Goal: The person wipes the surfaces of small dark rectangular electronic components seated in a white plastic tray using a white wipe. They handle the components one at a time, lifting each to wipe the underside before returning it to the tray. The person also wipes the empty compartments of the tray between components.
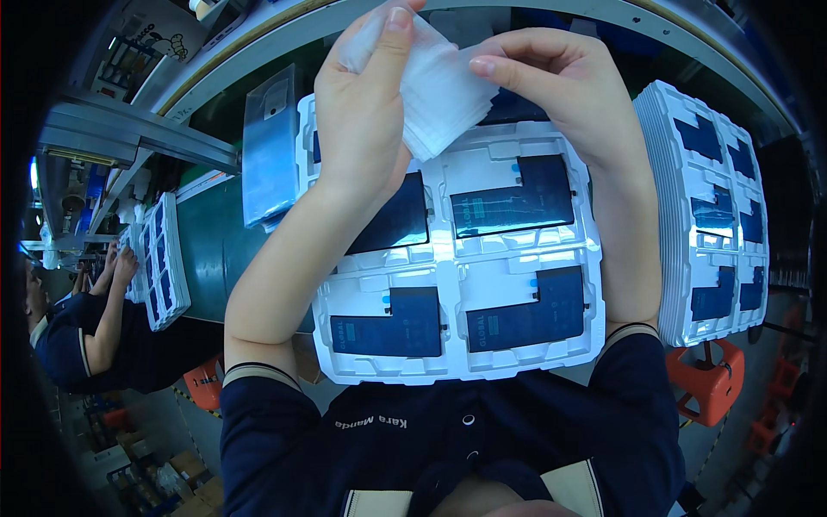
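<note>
My left hand point(363, 121) grips a stack of thin white, slightly see-through sheets point(441, 95), thumb on top. At the right edge of that stack, my right hand point(573, 82) pinches a sheet between thumb and fingers. Both hands are raised over the far part of a white plastic tray point(450, 297). Flat black L-shaped batteries lie in its pockets: a near-left battery point(392, 326), a near-right battery point(527, 314) and a battery behind it point(517, 202). My left wrist partly covers another battery point(401, 215). The farthest pockets are mostly hidden by hands and sheets.
On the right stands a tall stack of similar trays point(672, 215) with batteries on top. A bluish clear plastic pouch point(269, 155) lies to the left. Farther left, a co-worker point(95, 332) works beside another tray stack point(164, 263). An orange stool point(711, 379) is at lower right.
</note>
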`<state>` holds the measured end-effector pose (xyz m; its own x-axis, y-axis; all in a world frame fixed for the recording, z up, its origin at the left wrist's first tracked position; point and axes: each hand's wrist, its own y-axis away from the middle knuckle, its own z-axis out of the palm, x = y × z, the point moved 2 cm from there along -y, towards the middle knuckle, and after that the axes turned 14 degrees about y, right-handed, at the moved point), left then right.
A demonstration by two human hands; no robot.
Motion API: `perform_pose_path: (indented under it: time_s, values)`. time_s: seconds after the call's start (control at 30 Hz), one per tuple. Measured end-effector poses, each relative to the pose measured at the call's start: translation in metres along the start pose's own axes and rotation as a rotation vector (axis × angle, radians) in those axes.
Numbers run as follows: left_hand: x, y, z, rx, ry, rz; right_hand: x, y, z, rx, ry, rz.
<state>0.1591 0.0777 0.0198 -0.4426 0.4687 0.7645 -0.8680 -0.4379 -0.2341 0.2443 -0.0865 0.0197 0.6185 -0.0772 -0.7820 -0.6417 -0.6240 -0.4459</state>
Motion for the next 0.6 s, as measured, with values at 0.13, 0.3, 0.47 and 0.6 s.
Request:
perform_pose_path:
  time_s: [0.13, 0.3, 0.47, 0.6]
  values:
    - [0.016, 0.010, 0.007, -0.166, 0.006, -0.060, 0.005, 0.000, -0.006, 0.049, -0.063, -0.036]
    - [0.023, 0.041, 0.011, -0.602, -1.176, -0.019, -0.006, 0.012, -0.042, -0.023, -0.173, 0.133]
    - [0.019, 0.081, 0.022, -0.731, -1.471, -0.085, -0.007, 0.031, -0.056, -0.036, 0.269, 0.007]
    - [0.011, 0.075, 0.018, -0.692, -1.360, 0.012, -0.009, 0.036, -0.057, -0.042, 0.245, 0.007]
